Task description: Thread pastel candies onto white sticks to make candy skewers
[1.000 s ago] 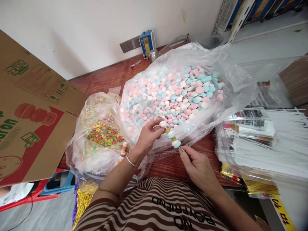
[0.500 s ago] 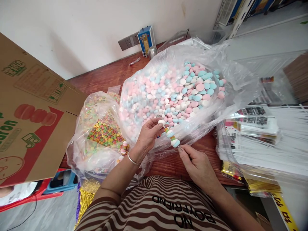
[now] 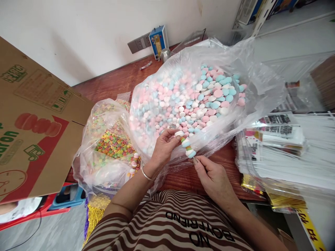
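Over the near edge of a large clear bag, both hands hold a short candy string (image 3: 186, 143) of pale blue and white discs with small orange and green rings between them. My left hand (image 3: 163, 148), wearing a ring and a bracelet, pinches around a white candy disc (image 3: 179, 134) at the string's upper end. At the lower end, the thumb and fingers of my right hand (image 3: 215, 177) are pressed together just below the last blue disc. The open bag (image 3: 246, 101) is full of pink, blue and white candy discs (image 3: 209, 94).
To the left, a smaller bag holds colourful candy rings (image 3: 115, 144), with another candy string (image 3: 134, 164) on its edge. A cardboard box (image 3: 39, 115) stands far left. Packets and white sticks (image 3: 314, 150) lie right. A blue device (image 3: 158, 42) sits by the wall.
My left hand has shifted slightly right, and the white disc now sits closer to the rings below it. My right hand has hardly moved, still pinching the lower end.
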Demonstrator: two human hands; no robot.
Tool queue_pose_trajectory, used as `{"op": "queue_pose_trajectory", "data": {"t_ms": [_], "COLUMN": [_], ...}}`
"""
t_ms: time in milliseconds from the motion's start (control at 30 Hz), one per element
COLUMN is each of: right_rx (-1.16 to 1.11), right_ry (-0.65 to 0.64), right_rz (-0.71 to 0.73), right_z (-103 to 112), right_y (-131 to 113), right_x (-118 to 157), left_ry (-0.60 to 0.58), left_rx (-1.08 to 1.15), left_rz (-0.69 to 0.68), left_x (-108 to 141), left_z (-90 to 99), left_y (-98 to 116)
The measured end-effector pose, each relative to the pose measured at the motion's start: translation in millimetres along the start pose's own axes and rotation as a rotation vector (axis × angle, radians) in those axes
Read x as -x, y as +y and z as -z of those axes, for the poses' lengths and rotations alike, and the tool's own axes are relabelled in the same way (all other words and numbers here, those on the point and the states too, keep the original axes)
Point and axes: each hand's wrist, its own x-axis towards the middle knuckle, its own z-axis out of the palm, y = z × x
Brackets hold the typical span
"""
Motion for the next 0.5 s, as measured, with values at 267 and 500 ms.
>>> {"op": "queue_pose_trajectory", "data": {"t_ms": [267, 500], "right_rx": [0.072, 0.301], "right_ry": [0.111, 0.219], "right_rz": [0.103, 0.321], "right_z": [-13, -30], "right_y": [-1, 5], "right_x": [-3, -3], "left_ry": [0.080, 0.201], "left_rx": [0.075, 0.451], "left_rz": [-0.023, 0.021], "left_x": [6, 0], "left_z": [-12.3, -28.1], "left_y": [-4, 0]}}
